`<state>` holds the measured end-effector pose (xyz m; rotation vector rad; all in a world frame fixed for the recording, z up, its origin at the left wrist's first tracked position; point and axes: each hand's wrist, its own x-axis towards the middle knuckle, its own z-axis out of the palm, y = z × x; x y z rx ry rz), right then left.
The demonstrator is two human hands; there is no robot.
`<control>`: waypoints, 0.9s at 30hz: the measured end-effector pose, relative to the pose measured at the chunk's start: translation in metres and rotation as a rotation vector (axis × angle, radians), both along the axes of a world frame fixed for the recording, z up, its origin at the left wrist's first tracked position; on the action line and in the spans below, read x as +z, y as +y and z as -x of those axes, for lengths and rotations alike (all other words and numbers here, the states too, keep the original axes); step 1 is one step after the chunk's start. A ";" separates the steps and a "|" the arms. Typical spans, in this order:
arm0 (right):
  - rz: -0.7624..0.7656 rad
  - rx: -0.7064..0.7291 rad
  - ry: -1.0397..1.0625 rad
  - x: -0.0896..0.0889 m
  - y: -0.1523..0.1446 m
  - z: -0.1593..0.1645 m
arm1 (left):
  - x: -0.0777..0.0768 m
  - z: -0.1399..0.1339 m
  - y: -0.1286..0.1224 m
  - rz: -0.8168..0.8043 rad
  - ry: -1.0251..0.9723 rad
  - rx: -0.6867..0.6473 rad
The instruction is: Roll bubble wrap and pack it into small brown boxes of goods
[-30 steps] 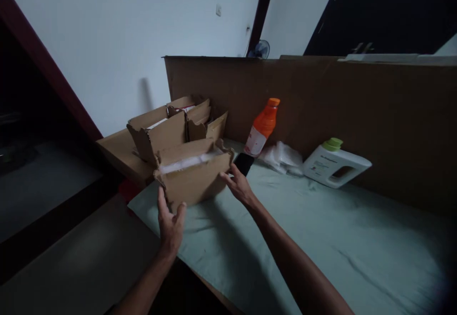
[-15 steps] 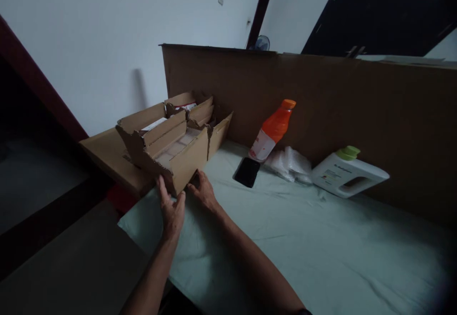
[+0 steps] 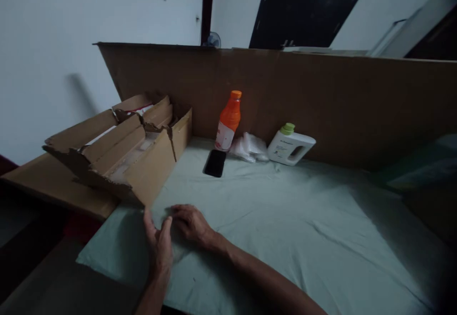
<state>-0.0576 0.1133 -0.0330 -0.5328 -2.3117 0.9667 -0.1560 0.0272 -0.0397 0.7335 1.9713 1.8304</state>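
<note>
My left hand (image 3: 159,244) is just off the near corner of the cardboard box (image 3: 153,172), thumb and fingers apart; whether a fingertip still touches the corner I cannot tell. My right hand (image 3: 192,224) rests low over the pale green cloth (image 3: 257,210), its fingers loosely bent, and nothing shows in it. The open-topped box has torn edges and dividers, with pale flat items inside. Beyond the hands lies a black phone (image 3: 214,163), and behind that stands an orange-capped bottle (image 3: 229,121) with orange contents.
Clear plastic packets (image 3: 250,147) lie between the bottle and a white jug (image 3: 290,146) with a green cap. A tall cardboard panel (image 3: 285,86) closes off the back. Under the box, a cardboard sheet (image 3: 46,182) sticks out to the left. The cloth's near-left corner hangs at the edge.
The view has swung right, so the box, bottle and jug sit further left. Both hands have come away from the box's near end, the right one onto the cloth.
</note>
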 end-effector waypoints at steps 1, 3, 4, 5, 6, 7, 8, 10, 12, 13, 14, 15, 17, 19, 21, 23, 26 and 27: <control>-0.031 0.027 -0.025 0.001 -0.010 -0.013 | 0.006 -0.009 -0.001 0.018 -0.020 -0.037; -0.103 0.068 -0.087 0.004 -0.029 -0.042 | 0.019 -0.023 0.005 0.041 0.026 -0.122; -0.136 0.076 -0.118 0.004 -0.039 -0.058 | 0.026 -0.028 0.013 0.033 0.101 -0.181; -0.159 0.072 -0.141 0.005 -0.047 -0.073 | 0.033 -0.032 0.024 0.026 0.191 -0.235; -0.170 0.056 -0.153 0.005 -0.054 -0.088 | 0.038 -0.036 0.038 0.045 0.290 -0.282; -0.174 0.033 -0.158 0.005 -0.061 -0.103 | 0.043 -0.040 0.054 0.083 0.385 -0.319; -0.174 0.001 -0.160 0.004 -0.067 -0.117 | 0.046 -0.043 0.073 0.143 0.467 -0.348; -0.166 -0.084 -0.162 0.003 -0.075 -0.139 | 0.050 -0.052 0.113 0.281 0.574 -0.374; -0.153 -0.180 -0.155 0.000 -0.081 -0.154 | 0.050 -0.061 0.151 0.336 0.613 -0.386; -0.145 -0.218 -0.150 -0.001 -0.082 -0.159 | 0.050 -0.065 0.167 0.356 0.626 -0.389; -0.138 -0.245 -0.145 -0.002 -0.083 -0.161 | 0.049 -0.069 0.181 0.379 0.642 -0.389; -0.131 -0.261 -0.143 -0.003 -0.084 -0.162 | 0.049 -0.073 0.192 0.404 0.660 -0.390; -0.121 -0.262 -0.156 -0.004 -0.083 -0.162 | 0.048 -0.079 0.209 0.452 0.693 -0.391; -0.117 -0.247 -0.179 -0.006 -0.082 -0.160 | 0.046 -0.084 0.217 0.495 0.725 -0.390; -0.122 -0.234 -0.195 -0.007 -0.081 -0.159 | 0.043 -0.089 0.220 0.525 0.761 -0.380; -0.128 -0.226 -0.203 -0.008 -0.080 -0.159 | 0.039 -0.096 0.220 0.540 0.798 -0.367; -0.132 -0.223 -0.215 -0.008 -0.081 -0.160 | 0.030 -0.108 0.217 0.540 0.845 -0.355; -0.135 -0.222 -0.220 -0.008 -0.081 -0.160 | 0.026 -0.111 0.216 0.537 0.854 -0.348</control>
